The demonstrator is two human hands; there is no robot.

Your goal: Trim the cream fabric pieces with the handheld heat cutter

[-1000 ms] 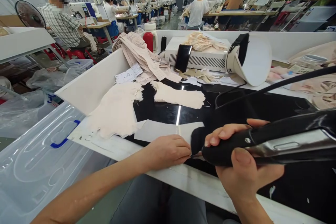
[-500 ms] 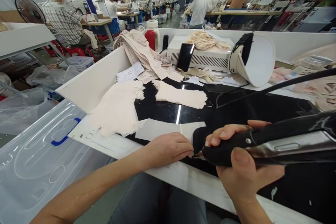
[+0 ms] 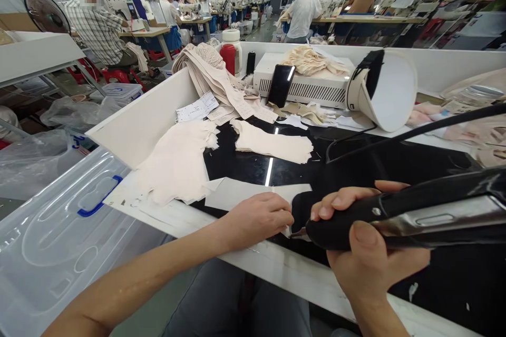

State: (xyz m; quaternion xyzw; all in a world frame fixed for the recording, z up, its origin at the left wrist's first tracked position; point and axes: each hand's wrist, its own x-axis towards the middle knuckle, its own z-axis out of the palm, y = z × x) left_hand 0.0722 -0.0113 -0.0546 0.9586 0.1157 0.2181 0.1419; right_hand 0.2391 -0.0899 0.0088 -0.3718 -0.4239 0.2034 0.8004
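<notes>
In my right hand (image 3: 367,253) is a thick black corded hand tool (image 3: 407,221) with a silver metal strip along its side, my fingers wrapped round it. Its narrow metal tip (image 3: 302,233) points left at the lower right corner of a pale fabric piece (image 3: 237,194), close to my left fingertips. My left hand (image 3: 263,218) rests on that piece, its fingers curled and pinching the edge by the tip. The hand hides part of the fabric, so I cannot tell whether the tip touches it. Beyond lies a stack of cut cream fabric pieces (image 3: 272,142).
A larger cream fabric pile (image 3: 174,163) covers the table's left corner. Toward the back are a phone (image 3: 280,86), a vented white box (image 3: 300,84) and a white cone (image 3: 395,92). The tool's black cable (image 3: 435,127) crosses the right side. A clear plastic bin (image 3: 59,242) stands at left.
My left hand has lifted and shifted slightly, its fingers curling more at the fabric's edge. My right hand and the tool stay nearly in place.
</notes>
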